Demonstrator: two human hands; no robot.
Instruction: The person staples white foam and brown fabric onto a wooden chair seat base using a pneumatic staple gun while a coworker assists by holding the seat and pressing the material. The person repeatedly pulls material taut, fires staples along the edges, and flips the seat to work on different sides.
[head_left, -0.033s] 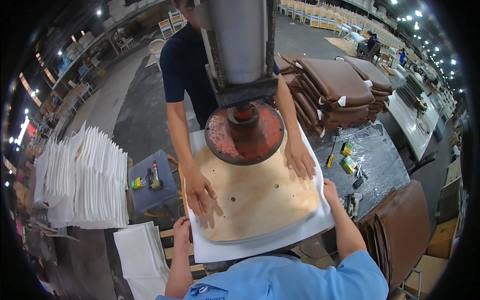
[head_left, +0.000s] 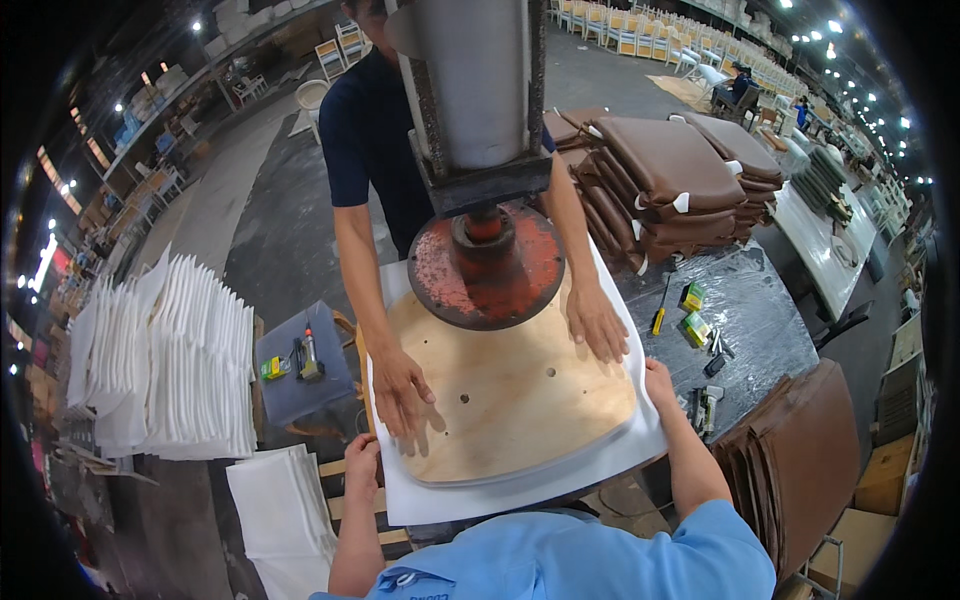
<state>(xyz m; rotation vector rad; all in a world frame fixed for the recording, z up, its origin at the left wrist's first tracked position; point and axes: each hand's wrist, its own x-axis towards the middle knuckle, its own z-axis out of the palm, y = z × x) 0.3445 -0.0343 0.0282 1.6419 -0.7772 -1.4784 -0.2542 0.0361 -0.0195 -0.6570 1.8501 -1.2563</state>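
A plywood seat board (head_left: 510, 430) with small holes lies flat on a white padding sheet (head_left: 410, 500) under a round red press plate (head_left: 485, 265). My left hand (head_left: 362, 465) is closed at the sheet's near left edge, pinching it. At the right edge, my right hand (head_left: 659, 384) grips the same sheet, its fingertips partly hidden. Across from me a co-worker in a dark shirt (head_left: 365, 150) rests one hand (head_left: 400, 392) on the board's left side and the other hand (head_left: 597, 320) on its right side. The press plate covers the board's far part.
Stacked white sheets (head_left: 165, 360) stand at left, more (head_left: 280, 520) lower down. Brown padded seats (head_left: 665, 165) are piled behind a plastic-covered table (head_left: 770, 300) with a yellow screwdriver (head_left: 659, 318) and small boxes (head_left: 697, 328). Brown covers (head_left: 800, 450) lie at right; a blue-grey stool (head_left: 325, 375) holds tools.
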